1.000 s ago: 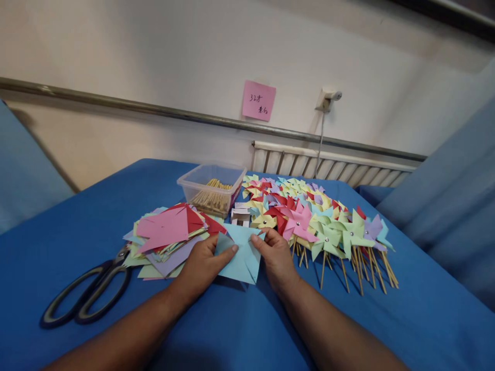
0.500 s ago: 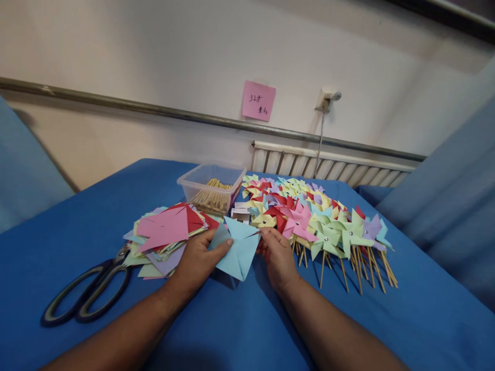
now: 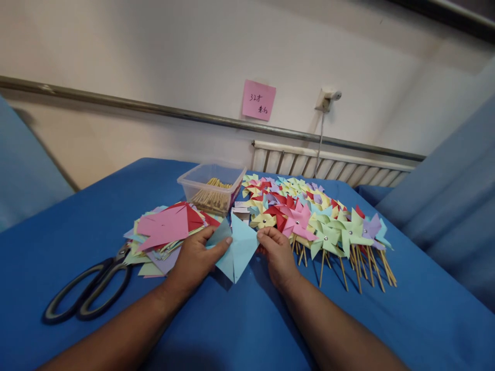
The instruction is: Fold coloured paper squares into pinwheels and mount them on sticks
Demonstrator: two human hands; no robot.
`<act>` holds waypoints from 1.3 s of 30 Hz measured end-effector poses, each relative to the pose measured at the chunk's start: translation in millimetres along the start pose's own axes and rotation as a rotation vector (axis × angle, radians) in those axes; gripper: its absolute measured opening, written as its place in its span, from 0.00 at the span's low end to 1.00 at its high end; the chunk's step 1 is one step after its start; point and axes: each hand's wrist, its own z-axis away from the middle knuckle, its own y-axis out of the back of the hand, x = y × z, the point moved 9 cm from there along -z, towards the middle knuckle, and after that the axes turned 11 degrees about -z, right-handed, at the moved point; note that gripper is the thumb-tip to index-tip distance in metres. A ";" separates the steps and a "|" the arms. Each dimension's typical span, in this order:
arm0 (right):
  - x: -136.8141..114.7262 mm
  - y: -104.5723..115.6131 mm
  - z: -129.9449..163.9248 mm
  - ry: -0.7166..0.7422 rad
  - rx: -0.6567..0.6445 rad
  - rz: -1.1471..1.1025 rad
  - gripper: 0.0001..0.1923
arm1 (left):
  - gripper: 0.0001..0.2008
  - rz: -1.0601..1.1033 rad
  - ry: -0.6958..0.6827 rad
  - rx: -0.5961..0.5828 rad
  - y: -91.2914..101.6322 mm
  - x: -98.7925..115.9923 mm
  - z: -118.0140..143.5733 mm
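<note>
A light blue sheet of paper (image 3: 242, 250), slit in from its corners, is held up between both hands over the table. My left hand (image 3: 201, 252) grips its left part, thumb on top and fingers behind. On the right side, my right hand (image 3: 277, 252) pinches a corner between thumb and fingertips. Left of my left hand lies a pile of coloured paper squares (image 3: 164, 226), pink and red uppermost. Several finished paper pinwheels (image 3: 297, 221) on thin sticks are bunched just beyond my right hand.
Dark-handled scissors (image 3: 104, 281) lie at the left, their blades partly under the paper pile. A clear plastic box (image 3: 185, 180) of wooden sticks stands at the back, beside a small white box (image 3: 242, 212). Blue cloth (image 3: 240, 335) covers the table; a radiator (image 3: 284, 161) is behind.
The blue paper has turned and bent between my hands, its right part tilting differently. My right hand has shifted only slightly; the left keeps its hold.
</note>
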 end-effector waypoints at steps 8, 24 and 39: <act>-2.1 -6.6 1.0 0.014 -0.027 -0.017 0.14 | 0.17 0.032 0.009 0.053 7.8 -2.1 -0.2; -2.4 -8.3 1.9 0.016 -0.015 -0.051 0.15 | 0.18 0.020 0.018 0.057 8.2 -3.0 -1.5; -12.8 -15.3 7.4 0.025 -0.097 0.106 0.18 | 0.16 -0.054 -0.013 0.048 9.3 13.4 4.5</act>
